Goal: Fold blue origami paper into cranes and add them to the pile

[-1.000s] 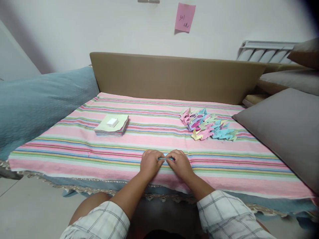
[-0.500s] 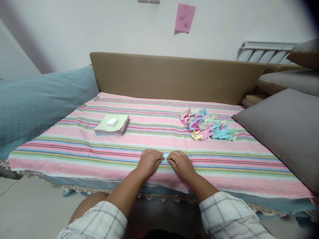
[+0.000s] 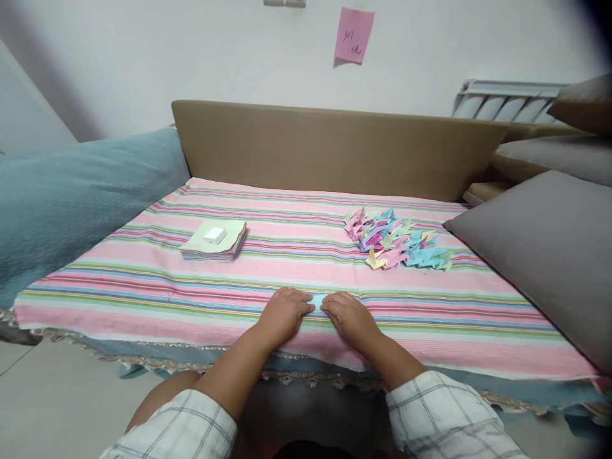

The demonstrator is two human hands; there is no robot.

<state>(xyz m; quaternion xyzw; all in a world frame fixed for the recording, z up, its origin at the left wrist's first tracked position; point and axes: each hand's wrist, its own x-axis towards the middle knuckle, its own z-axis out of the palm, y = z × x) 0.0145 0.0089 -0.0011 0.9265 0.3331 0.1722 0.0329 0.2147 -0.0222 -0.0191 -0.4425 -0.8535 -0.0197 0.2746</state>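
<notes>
A small light-blue piece of paper [image 3: 317, 302] lies low over the striped cloth, between my two hands. My left hand [image 3: 285, 312] pinches its left end, fingers pressed together. At the other end, my right hand [image 3: 350, 317] grips the paper with thumb and fingertips. Most of the paper is hidden under the fingers, so its folds cannot be made out. Beyond my right hand sits a pile of folded paper cranes [image 3: 394, 242] in pink, blue, purple, green and yellow. Farther left rests a stack of square coloured paper [image 3: 210, 250] with a small white block [image 3: 215, 235] on top.
The striped cloth [image 3: 143, 280] covers the sofa seat, with a brown backrest [image 3: 335, 150] behind it. A blue-covered armrest [image 3: 86, 185] borders the left side. Grey cushions [image 3: 540, 236] are piled at the right. A pink note [image 3: 354, 36] hangs on the wall.
My hands have moved slightly apart, and more of the light-blue paper shows between them. The fingers lie flatter on it. The paper stack and the crane pile have stayed put.
</notes>
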